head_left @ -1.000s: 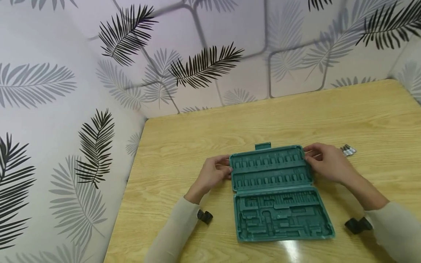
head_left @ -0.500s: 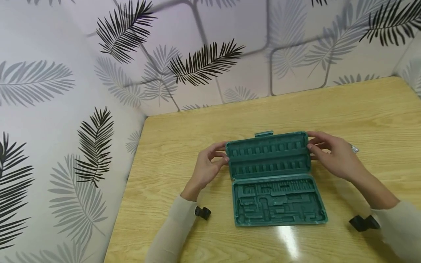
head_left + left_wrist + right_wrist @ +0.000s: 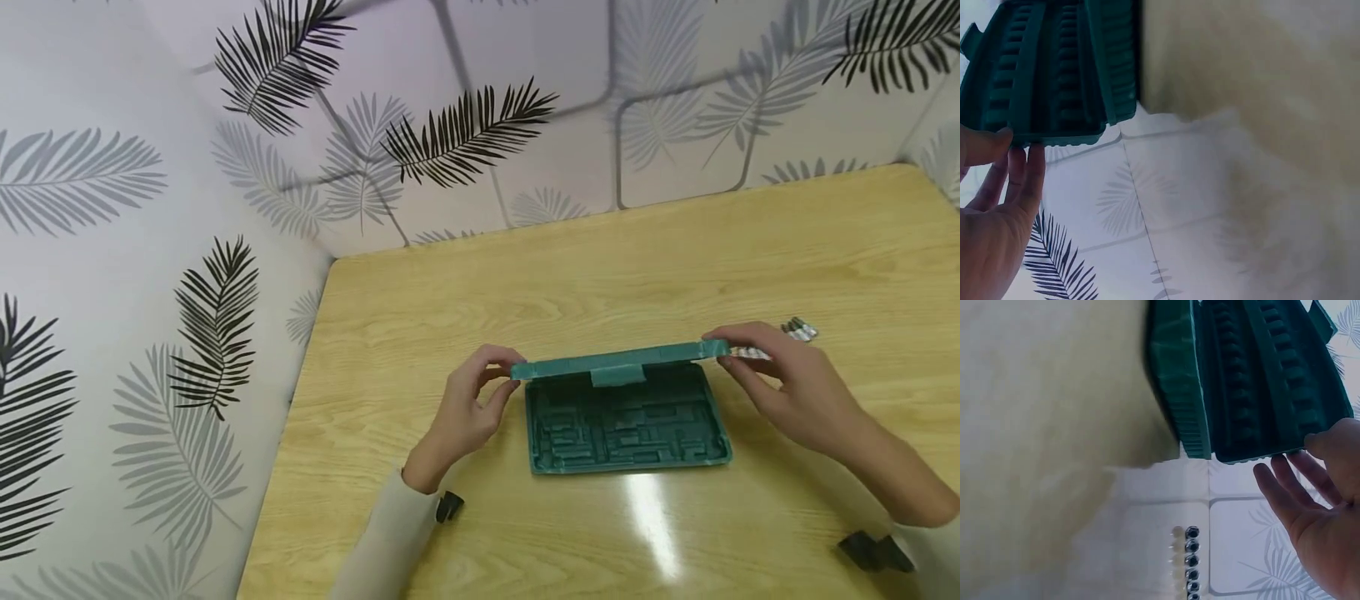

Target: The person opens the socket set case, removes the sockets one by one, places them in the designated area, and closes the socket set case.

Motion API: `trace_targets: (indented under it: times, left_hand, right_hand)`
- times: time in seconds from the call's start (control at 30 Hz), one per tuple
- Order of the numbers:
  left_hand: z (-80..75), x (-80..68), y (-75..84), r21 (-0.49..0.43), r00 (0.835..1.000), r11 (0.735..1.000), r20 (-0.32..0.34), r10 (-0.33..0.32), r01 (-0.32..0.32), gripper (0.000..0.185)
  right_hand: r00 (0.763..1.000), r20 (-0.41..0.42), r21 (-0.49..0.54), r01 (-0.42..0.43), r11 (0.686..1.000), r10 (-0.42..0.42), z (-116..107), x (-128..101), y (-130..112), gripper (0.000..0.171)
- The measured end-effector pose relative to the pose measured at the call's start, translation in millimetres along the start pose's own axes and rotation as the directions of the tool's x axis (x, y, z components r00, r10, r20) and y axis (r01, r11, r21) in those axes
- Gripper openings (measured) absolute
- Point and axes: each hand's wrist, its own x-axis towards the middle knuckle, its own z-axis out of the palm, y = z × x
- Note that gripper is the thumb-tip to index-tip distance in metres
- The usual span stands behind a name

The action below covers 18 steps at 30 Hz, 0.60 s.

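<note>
A green plastic tool case lies on the wooden table (image 3: 600, 258), its moulded base (image 3: 626, 429) flat and empty of tools. The lid (image 3: 615, 364) is raised about its rear hinge and tilts over the base, its latch tab (image 3: 615, 377) facing me. My left hand (image 3: 504, 375) pinches the lid's left corner between thumb and fingers. My right hand (image 3: 731, 354) holds the right corner the same way. In the left wrist view the ribbed lid (image 3: 1054, 69) sits above my fingertips (image 3: 1032, 164). The right wrist view shows the lid (image 3: 1260, 381) above my fingers (image 3: 1272, 481).
A short row of metal sockets (image 3: 798, 329) lies on the table just behind my right hand, also seen as the sockets (image 3: 1192, 562). Leaf-patterned walls (image 3: 187, 250) close off the table's left and back sides. Black wrist mounts (image 3: 448, 506) sit by my sleeves.
The lid lay flat open behind the base a second ago. Both hands have lifted it and swung it forward, so it now hangs over the base.
</note>
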Motion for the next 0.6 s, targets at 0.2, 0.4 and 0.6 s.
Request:
trace_targets:
  times: [0.2,0.4,0.6]
  left_hand:
    - [3.9,-19.6,3.9,0.141,0.993,0.985,0.078,0.087,-0.097,0.028]
    - [4.3,-33.8,7.5,0.211,0.984,0.976,0.181,0.005,-0.044,0.038]
    - [5.4,-39.8,13.0,0.184,0.947,0.978,0.285,-0.147,0.096,0.035]
  right_hand:
    - [0.991,0.072,-0.118,0.121,0.986,-0.113,-1.5,-27.7,-4.1,0.073]
    - [0.974,0.101,-0.112,0.215,0.970,-0.204,6.7,-45.4,3.4,0.049]
    - [0.970,0.151,-0.131,0.209,0.969,-0.189,14.2,-54.7,7.2,0.040]
